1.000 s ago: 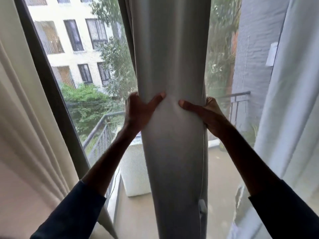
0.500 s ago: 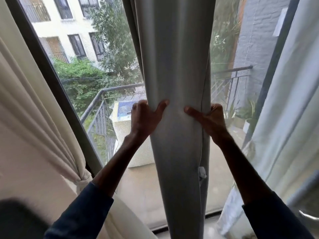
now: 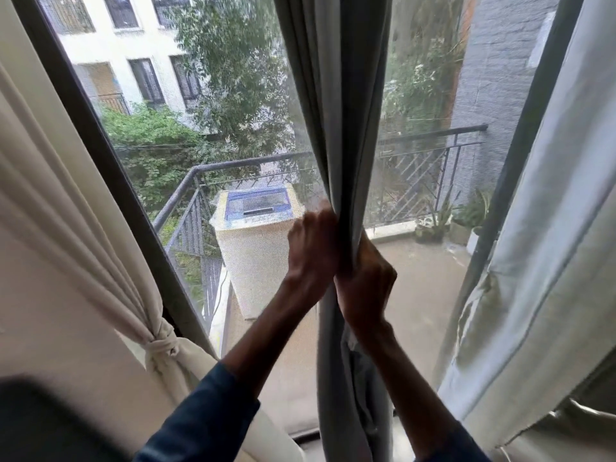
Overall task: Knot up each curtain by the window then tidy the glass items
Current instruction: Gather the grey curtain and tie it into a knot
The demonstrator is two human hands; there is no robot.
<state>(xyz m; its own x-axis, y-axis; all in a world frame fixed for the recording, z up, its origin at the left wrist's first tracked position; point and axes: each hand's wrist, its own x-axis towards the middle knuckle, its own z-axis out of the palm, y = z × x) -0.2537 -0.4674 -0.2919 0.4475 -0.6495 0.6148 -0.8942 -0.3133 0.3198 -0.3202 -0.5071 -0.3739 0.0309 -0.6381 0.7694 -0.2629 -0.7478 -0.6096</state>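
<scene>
A grey curtain (image 3: 336, 95) hangs down the middle of the window, gathered into a narrow bundle. My left hand (image 3: 311, 251) grips the bundle from its left side. My right hand (image 3: 365, 285) grips it from the right, slightly lower, and the two hands touch around the cloth. Below my hands the grey curtain falls in loose folds to the floor. A cream curtain (image 3: 66, 201) at the left is tied in a knot (image 3: 160, 345) low down. No glass items are in view.
A pale sheer curtain (image 3: 540, 245) hangs loose at the right, beside a dark window frame post (image 3: 520, 135). Behind the glass lie a balcony with a railing (image 3: 233, 163), a white machine (image 3: 253, 235) and potted plants (image 3: 433, 221). A dark blurred shape (image 3: 43, 425) fills the bottom left corner.
My hands have come together, squeezing the wide grey curtain into a narrow bundle. The camera has tilted down, bringing the knotted cream curtain and the floor edge into view.
</scene>
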